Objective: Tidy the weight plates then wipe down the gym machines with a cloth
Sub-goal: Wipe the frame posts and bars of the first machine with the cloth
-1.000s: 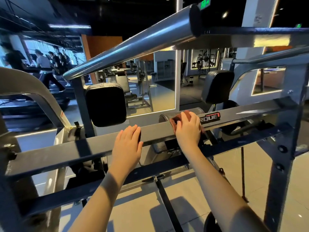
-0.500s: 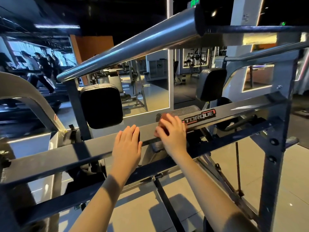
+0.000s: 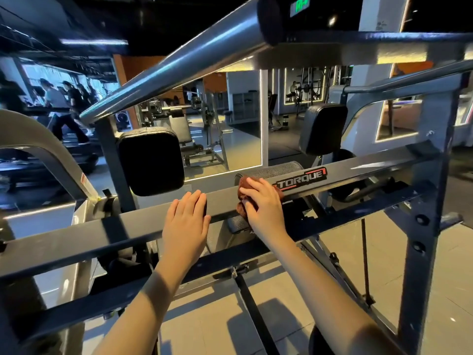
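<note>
A dim gym floor stretches back past lit mirror panels (image 3: 263, 119), with people on treadmills (image 3: 53, 98) far off to the left and pale floor tiles (image 3: 294, 290) underfoot. Up close stands a grey steel machine, a thick polished bar (image 3: 179, 65) slanting overhead and two black pads (image 3: 152, 160) set behind its frame, one left and one right. Across the middle runs a sloping grey crossbar (image 3: 102, 231) bearing a TORQUE label (image 3: 302, 179). The person's left grip (image 3: 185, 224) lies flat and unclenched on that crossbar, fingers straight and together, holding nothing. Just to its right, apart from it, the right grip (image 3: 263, 206) is spread over a reddish-brown cloth (image 3: 245, 183), fingers laid out and only lightly bent, pressing it against the crossbar's top and front face right beside the label's left end. The cloth bunches out above the fingertips and below near the thumb. A textured roller pad (image 3: 279, 169) sits directly behind that spot.
</note>
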A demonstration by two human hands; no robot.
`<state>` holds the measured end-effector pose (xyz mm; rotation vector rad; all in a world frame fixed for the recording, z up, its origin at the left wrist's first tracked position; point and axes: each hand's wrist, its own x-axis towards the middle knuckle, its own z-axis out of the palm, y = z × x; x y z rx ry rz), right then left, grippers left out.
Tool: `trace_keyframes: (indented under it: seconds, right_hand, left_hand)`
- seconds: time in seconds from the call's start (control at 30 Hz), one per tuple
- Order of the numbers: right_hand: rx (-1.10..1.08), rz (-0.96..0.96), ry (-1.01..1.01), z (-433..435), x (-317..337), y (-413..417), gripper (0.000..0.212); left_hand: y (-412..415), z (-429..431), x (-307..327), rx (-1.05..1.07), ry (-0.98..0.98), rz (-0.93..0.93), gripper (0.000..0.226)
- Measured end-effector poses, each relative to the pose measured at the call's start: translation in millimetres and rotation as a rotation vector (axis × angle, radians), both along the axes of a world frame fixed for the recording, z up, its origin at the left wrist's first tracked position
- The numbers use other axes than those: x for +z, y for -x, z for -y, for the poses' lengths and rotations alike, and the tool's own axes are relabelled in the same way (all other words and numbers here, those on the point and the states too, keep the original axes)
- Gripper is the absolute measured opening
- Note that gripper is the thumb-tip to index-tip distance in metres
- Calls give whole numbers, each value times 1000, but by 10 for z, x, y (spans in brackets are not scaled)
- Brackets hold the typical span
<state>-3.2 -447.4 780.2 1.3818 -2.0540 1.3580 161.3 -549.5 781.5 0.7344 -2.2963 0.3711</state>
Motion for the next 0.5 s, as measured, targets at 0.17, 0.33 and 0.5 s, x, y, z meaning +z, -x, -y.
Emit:
trace_keyframes:
  seconds: [0.17,0.33,0.5]
  right_hand:
    - [-159,102,21,-140,104,525,30]
    - [0,-7,28,-163,-37,314,31]
    - [-17,-54,-31,-366,58,981,29]
  left_hand:
    - [-10,-51,55,23,-73,20,51]
    - [34,-151,111,68,-140,27,51]
    - [159,-358,194,47,-211,-1,50]
